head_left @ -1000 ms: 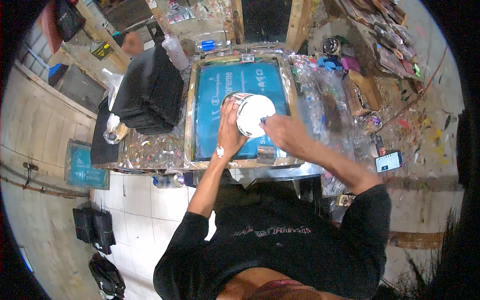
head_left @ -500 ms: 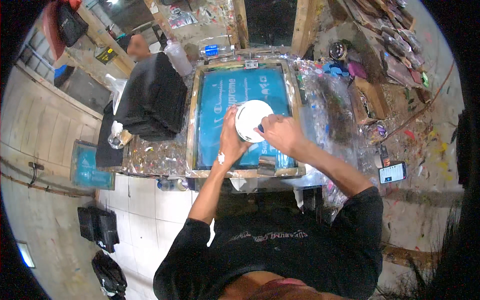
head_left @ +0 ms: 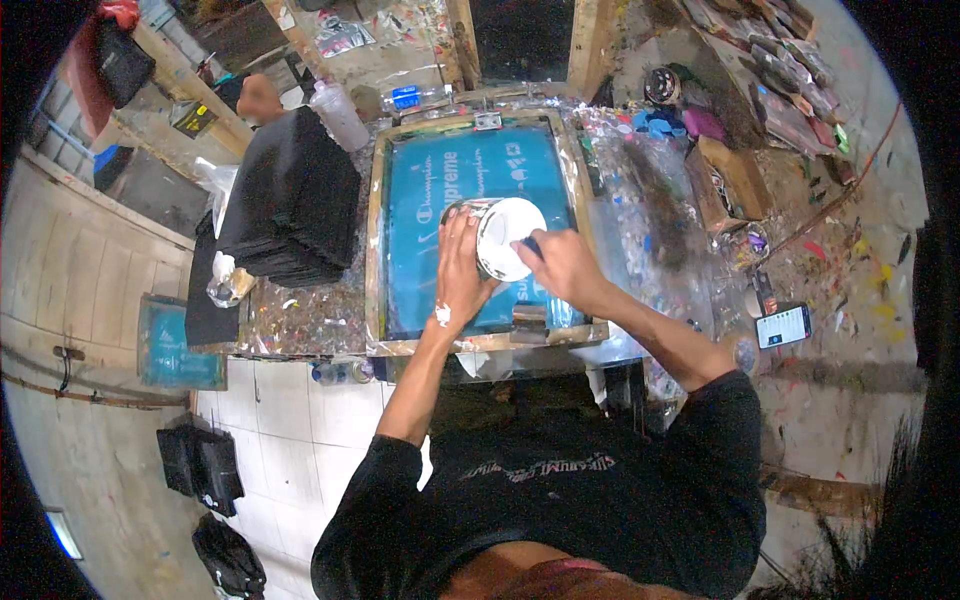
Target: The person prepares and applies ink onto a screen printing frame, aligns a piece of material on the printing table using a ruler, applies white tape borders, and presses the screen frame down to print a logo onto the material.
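A white-lined round tub (head_left: 512, 220) is tilted over the teal mesh of a wood-framed printing screen (head_left: 412, 270). My left hand (head_left: 462, 262) is closed around the tub's left side, with a white smear on the wrist. My right hand (head_left: 568, 266) grips a small tool with a blue end (head_left: 531, 243), which reaches into the tub; its far part is hidden, so I cannot tell its exact kind. White stuff coats the inside of the tub. A wooden-handled squeegee (head_left: 529, 319) lies on the screen's near edge, below my hands.
Left of the screen is a tall stack of black fabric (head_left: 285, 195), with a plastic bottle (head_left: 338, 115) behind it. On the paint-spattered bench to the right are a cardboard box (head_left: 725, 185) and a phone (head_left: 782, 327). A second teal screen (head_left: 180, 342) leans at the left.
The tub has tipped further, so more of its outer left wall shows. My right hand has shifted slightly with the tool at the tub's mouth. The whole view has moved a little.
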The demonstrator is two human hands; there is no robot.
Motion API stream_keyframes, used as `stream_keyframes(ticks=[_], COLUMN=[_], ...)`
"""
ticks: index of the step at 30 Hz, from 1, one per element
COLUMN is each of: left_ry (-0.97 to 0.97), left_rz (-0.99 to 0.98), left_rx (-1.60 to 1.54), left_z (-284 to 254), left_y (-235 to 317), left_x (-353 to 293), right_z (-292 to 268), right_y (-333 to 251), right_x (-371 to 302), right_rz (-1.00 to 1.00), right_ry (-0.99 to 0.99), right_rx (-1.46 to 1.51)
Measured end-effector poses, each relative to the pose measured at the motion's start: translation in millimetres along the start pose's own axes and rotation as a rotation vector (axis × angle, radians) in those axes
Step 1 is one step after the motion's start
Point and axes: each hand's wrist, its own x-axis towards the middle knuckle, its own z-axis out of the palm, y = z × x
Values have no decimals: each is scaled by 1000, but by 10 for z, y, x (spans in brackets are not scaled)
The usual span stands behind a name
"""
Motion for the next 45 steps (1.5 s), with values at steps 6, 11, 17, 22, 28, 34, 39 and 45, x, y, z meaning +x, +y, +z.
stream_keyframes(ticks=[6,11,17,22,28,34,39,45], left_ry=[3,-25,-181,-219,-253,-257,-313,-443], left_rz=[-40,-9,-36,-60,-104,-142,-82,-142], left_rx=[-39,33,207,345,507,441,539,313], left_z=[-82,-15,17,-82,-99,-103,-104,-208], left_y=[-67,-141,-244,-343,-414,-428,-404,-64], left_x=[-5,-1,-18,30,148,141,172,446], right_z=[-128,-98,-32,-129,385,602,223,55], right_y=[144,162,347,468,789,918,842,592], right_x=[7,-65,-102,-203,-445,-556,-583,391], right_rz=[122,54,306,437,290,393,519,196], right_ry=[230,328,341,331,276,192,223,-2], right_rx=[76,49,218,210,-90,-154,-22,-244])
